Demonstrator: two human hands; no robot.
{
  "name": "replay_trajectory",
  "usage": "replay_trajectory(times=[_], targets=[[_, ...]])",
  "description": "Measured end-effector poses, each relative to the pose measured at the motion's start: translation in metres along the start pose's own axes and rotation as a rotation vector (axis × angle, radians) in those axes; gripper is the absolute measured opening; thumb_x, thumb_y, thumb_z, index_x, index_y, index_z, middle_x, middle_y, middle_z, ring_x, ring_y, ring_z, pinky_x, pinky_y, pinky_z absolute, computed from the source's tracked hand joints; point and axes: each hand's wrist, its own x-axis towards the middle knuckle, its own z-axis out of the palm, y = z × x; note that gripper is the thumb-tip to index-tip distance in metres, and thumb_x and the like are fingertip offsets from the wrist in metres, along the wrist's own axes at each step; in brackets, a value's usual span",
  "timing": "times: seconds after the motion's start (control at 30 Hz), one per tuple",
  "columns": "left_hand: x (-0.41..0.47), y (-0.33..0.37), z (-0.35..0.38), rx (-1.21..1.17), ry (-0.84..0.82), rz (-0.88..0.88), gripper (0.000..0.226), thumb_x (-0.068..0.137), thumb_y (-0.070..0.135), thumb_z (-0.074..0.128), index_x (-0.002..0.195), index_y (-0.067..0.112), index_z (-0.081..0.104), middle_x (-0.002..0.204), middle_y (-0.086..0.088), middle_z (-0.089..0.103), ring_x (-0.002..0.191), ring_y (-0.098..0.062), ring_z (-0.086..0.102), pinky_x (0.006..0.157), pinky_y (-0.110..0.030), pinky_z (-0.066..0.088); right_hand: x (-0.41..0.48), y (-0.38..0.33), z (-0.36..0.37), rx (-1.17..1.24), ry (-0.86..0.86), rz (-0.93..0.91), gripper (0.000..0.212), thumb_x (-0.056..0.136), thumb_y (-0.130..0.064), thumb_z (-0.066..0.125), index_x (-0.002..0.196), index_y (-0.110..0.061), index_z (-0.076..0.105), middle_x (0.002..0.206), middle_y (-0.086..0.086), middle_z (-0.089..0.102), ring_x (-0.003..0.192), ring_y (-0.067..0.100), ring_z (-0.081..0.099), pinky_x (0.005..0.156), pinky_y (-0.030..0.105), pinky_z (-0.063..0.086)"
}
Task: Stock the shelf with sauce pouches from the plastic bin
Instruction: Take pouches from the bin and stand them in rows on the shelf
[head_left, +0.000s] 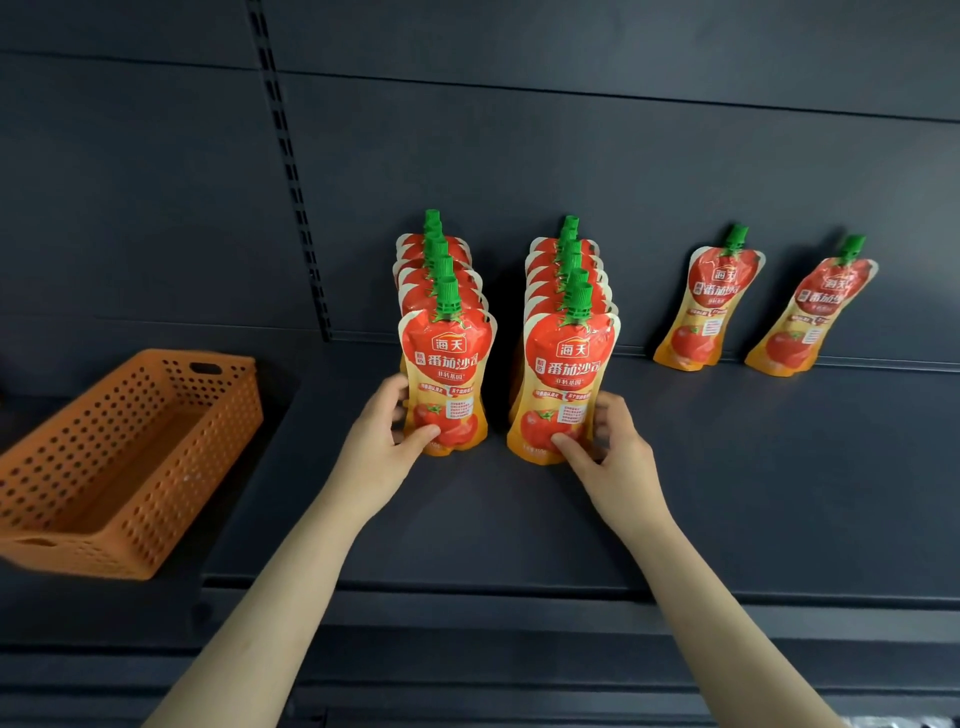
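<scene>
Two rows of red and orange tomato sauce pouches with green caps stand upright on the dark shelf (467, 519). My left hand (382, 441) grips the base of the front pouch of the left row (449, 374), thumb on its face. My right hand (613, 447) grips the base of the front pouch of the right row (569, 379) the same way. Two single pouches (714, 306) (818, 317) lean against the back panel further right. The orange perforated plastic bin (124, 457) sits on the shelf at the left, with nothing visible inside.
The dark back panel (571, 156) rises behind the pouches, with a slotted upright (291, 171) left of the rows. The shelf's front lip (467, 592) runs below my forearms. Bare shelf lies between the bin and the left row.
</scene>
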Motion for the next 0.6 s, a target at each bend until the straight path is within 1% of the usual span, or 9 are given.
replay_trajectory(times=[0.1, 0.2, 0.3, 0.43, 0.5, 0.57, 0.6], targets=[[0.004, -0.003, 0.001, 0.017, 0.007, 0.013, 0.048, 0.091, 0.015, 0.066, 0.131, 0.029, 0.045, 0.124, 0.011, 0.058, 0.109, 0.001, 0.057, 0.075, -0.009, 0.049, 0.000, 0.000, 0.001, -0.017, 0.001, 0.005, 0.042, 0.087, -0.024, 0.071, 0.119, -0.029, 0.044, 0.112, -0.015, 0.061, 0.099, -0.001, 0.058, 0.073, -0.001, 0.043], [0.005, -0.008, 0.002, 0.056, 0.021, 0.033, 0.051, 0.090, 0.015, 0.066, 0.135, 0.024, 0.044, 0.130, 0.007, 0.050, 0.114, -0.006, 0.055, 0.080, -0.012, 0.050, 0.000, -0.001, 0.001, -0.039, 0.001, 0.005, 0.043, 0.086, -0.023, 0.072, 0.119, -0.028, 0.044, 0.110, -0.016, 0.060, 0.097, -0.002, 0.058, 0.072, -0.001, 0.042], [0.006, -0.012, 0.004, 0.081, 0.022, 0.043, 0.053, 0.091, 0.015, 0.066, 0.138, 0.021, 0.042, 0.132, 0.006, 0.046, 0.119, -0.011, 0.053, 0.088, -0.019, 0.050, 0.001, 0.000, 0.001, -0.050, -0.017, 0.013, 0.043, 0.086, -0.025, 0.072, 0.119, -0.027, 0.045, 0.109, -0.017, 0.059, 0.095, -0.006, 0.057, 0.072, 0.000, 0.044], [0.004, -0.015, 0.005, 0.092, 0.010, 0.047, 0.053, 0.091, 0.018, 0.065, 0.138, 0.024, 0.040, 0.133, 0.004, 0.051, 0.120, -0.011, 0.054, 0.098, -0.032, 0.050, 0.002, 0.000, 0.001, -0.067, -0.038, 0.034, 0.043, 0.086, -0.029, 0.071, 0.120, -0.026, 0.045, 0.110, -0.019, 0.058, 0.094, -0.008, 0.056, 0.070, 0.001, 0.045], [0.003, -0.014, 0.005, 0.115, 0.028, 0.037, 0.055, 0.091, 0.020, 0.066, 0.139, 0.023, 0.040, 0.134, 0.004, 0.051, 0.119, -0.010, 0.054, 0.098, -0.031, 0.049, 0.001, 0.000, -0.001, -0.062, -0.037, 0.048, 0.045, 0.086, -0.029, 0.071, 0.122, -0.023, 0.046, 0.107, -0.017, 0.059, 0.091, -0.009, 0.056, 0.070, 0.001, 0.044], [-0.004, -0.011, 0.004, 0.133, 0.080, 0.017, 0.058, 0.088, 0.019, 0.069, 0.139, 0.020, 0.041, 0.132, 0.002, 0.052, 0.114, -0.010, 0.055, 0.093, -0.024, 0.046, -0.002, -0.002, -0.005, -0.062, -0.044, 0.067, 0.045, 0.086, -0.030, 0.071, 0.124, -0.021, 0.048, 0.103, -0.015, 0.059, 0.088, -0.009, 0.056, 0.069, 0.000, 0.043], [-0.010, -0.008, 0.003, 0.137, 0.117, 0.010, 0.058, 0.088, 0.018, 0.070, 0.138, 0.019, 0.043, 0.130, 0.001, 0.053, 0.111, -0.010, 0.055, 0.090, -0.022, 0.044, -0.004, -0.004, -0.010, -0.061, -0.051, 0.072, 0.045, 0.087, -0.029, 0.071, 0.124, -0.020, 0.048, 0.103, -0.013, 0.060, 0.088, -0.007, 0.056, 0.071, 0.002, 0.044]])
